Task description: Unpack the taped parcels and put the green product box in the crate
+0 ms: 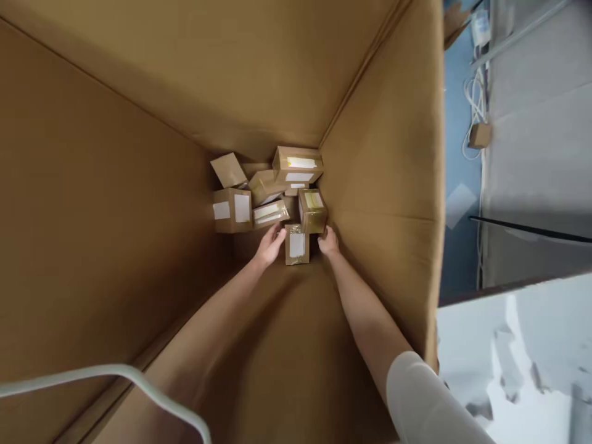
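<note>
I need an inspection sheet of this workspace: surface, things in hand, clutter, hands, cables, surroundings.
Surface: floor of a deep cardboard carton, mostly covered at the far corner.
Things in hand: small taped box with a white label between both hands.
Clutter: other small boxes piled loosely behind it, several tilted.
Hands: left hand touches the small box's left side; right hand at its right, by a taped box; grip unclear.
Cables: white cables on the floor outside the carton.
Surroundings: blue floor, white sheet material at lower right.

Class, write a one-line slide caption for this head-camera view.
Both hands reach deep into a tall cardboard carton: left hand and right hand flank a small labelled parcel among others.
</note>
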Available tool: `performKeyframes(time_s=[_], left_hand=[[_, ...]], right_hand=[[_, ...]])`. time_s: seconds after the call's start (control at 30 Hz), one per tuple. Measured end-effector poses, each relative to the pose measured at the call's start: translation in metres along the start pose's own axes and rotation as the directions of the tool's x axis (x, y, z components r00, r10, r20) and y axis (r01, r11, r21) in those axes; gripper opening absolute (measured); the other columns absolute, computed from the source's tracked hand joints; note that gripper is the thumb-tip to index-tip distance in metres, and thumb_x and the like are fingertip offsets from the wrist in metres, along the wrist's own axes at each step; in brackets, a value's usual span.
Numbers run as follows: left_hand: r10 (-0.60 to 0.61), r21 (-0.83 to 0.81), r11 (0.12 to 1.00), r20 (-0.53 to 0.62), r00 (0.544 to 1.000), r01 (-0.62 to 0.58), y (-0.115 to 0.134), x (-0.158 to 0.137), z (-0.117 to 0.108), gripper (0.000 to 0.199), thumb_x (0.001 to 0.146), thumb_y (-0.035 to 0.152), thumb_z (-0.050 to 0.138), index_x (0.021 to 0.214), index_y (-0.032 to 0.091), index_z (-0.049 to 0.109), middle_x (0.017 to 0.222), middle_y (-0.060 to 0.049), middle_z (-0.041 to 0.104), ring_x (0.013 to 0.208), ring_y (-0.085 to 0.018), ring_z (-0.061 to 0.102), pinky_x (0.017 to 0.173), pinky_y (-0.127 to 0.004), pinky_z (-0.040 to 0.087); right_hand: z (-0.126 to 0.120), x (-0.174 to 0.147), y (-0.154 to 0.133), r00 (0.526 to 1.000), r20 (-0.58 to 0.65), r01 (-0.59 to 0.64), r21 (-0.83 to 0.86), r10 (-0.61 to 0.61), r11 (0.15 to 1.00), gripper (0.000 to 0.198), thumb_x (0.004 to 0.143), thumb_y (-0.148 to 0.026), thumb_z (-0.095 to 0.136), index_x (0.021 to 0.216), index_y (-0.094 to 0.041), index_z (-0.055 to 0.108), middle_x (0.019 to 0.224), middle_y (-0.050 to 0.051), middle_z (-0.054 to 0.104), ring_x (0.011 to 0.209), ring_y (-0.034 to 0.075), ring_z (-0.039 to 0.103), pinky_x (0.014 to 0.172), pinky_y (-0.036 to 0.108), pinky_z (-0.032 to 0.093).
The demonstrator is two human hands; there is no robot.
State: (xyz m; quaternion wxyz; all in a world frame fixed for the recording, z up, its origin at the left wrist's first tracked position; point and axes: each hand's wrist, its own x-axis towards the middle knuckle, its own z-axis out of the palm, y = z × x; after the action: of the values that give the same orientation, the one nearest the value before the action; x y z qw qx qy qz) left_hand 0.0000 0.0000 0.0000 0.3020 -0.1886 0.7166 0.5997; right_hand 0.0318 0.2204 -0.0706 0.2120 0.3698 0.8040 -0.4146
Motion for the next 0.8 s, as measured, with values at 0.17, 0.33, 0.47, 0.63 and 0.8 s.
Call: performKeyframes(time_s=[0.17,0.33,0.47,0.63,0.8], left_hand=[[-0.078,0.365,0.931,0.228,0.970,-0.011,-0.041,0.074,0.056,0.067,0.081,0.040,0.065,0.141,0.017,0.045,0.158,-0.014,0.018,0.146,-0.036,0.012,0.118,-0.052,0.013],[-0.038,0.567,0.797,0.389,0.920,-0.207,-0.065,0.125,0.094,0.097,0.067,0.017,0.074,0.150,0.021,0.025,0.161,-0.012,-0.005,0.145,-0.043,-0.006,0.113,-0.066,0.006],[-0.072,0.643,0.724,0.433,0.899,-0.252,-0.079,0.149,0.113,0.099,0.071,0.022,0.071,0.152,0.022,0.015,0.160,-0.010,-0.012,0.144,-0.043,-0.008,0.112,-0.067,0.009],[-0.147,0.733,0.656,0.359,0.922,-0.180,-0.092,0.147,0.110,0.098,0.071,0.023,0.070,0.152,0.029,0.014,0.160,-0.007,-0.015,0.145,-0.039,0.012,0.113,-0.052,0.028],[-0.031,0.574,0.801,0.324,0.946,-0.170,-0.103,0.134,0.094,0.085,0.065,0.014,0.071,0.142,0.019,0.035,0.158,-0.017,0.010,0.134,-0.035,0.040,0.108,-0.044,0.038]], right_hand=[[0.036,0.064,0.025,0.992,0.059,0.119,-0.114,-0.113,0.986,0.076,0.066,-0.006,0.066,0.138,-0.021,0.047,0.154,0.013,0.028,0.142,0.033,0.028,0.117,0.052,0.023],[0.060,0.107,0.046,0.977,0.113,0.196,-0.138,-0.181,0.971,0.075,0.071,-0.013,0.068,0.141,-0.027,0.043,0.160,0.006,0.005,0.145,0.035,0.016,0.115,0.057,0.020],[0.062,0.110,0.049,0.978,0.115,0.194,-0.206,-0.173,0.959,0.083,0.069,-0.016,0.071,0.143,-0.030,0.038,0.160,0.005,-0.003,0.145,0.036,0.013,0.113,0.059,0.022],[0.058,0.095,0.023,0.992,0.087,0.116,-0.343,-0.092,0.932,0.077,0.063,-0.006,0.070,0.134,-0.028,0.049,0.159,0.007,0.001,0.145,0.034,0.014,0.114,0.052,0.025],[0.057,0.084,0.006,0.995,0.052,0.100,-0.256,-0.090,0.961,0.039,0.071,-0.015,0.067,0.110,-0.019,0.061,0.143,0.012,0.034,0.135,0.027,0.037,0.111,0.043,0.034]])
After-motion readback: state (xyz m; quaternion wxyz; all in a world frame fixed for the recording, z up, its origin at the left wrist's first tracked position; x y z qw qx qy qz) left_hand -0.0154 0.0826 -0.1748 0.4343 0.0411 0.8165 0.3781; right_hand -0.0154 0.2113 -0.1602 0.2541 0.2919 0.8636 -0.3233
